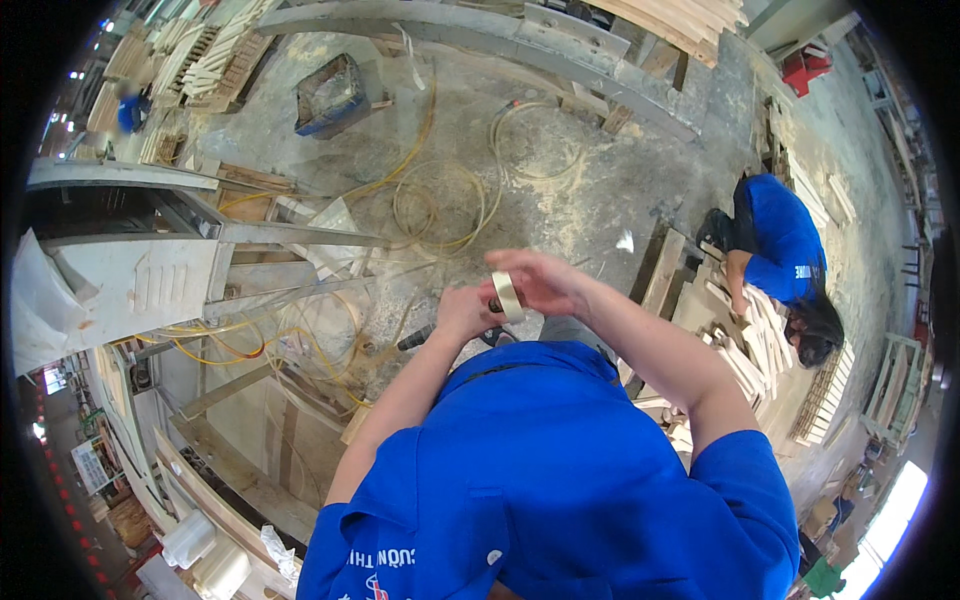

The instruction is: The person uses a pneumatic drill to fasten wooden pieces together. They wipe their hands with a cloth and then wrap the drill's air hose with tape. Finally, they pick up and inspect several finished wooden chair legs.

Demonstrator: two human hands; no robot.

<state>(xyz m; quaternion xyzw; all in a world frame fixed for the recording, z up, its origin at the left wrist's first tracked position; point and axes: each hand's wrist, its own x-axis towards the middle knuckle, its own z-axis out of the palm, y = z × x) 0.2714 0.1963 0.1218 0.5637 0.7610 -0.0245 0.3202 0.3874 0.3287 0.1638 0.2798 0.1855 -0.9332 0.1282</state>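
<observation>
A roll of pale cream tape [507, 297] is held up in front of my waist, between my two hands. My left hand [465, 312] has its fingers closed on the roll's left side. My right hand [543, 285] is just behind and to the right of the roll, with its upper fingers stretched out and apart. The roll covers part of that hand, so whether its lower fingers touch the tape is hidden. Below the hands, dark footwear [415, 338] partly shows on the floor.
Coiled yellow hoses [437, 205] lie on the dusty floor ahead. A metal machine frame [300, 233] stands at left. At right, a co-worker in blue [785, 240] bends over stacked wood strips [750, 345]. A blue-edged bin [330, 96] sits at far left.
</observation>
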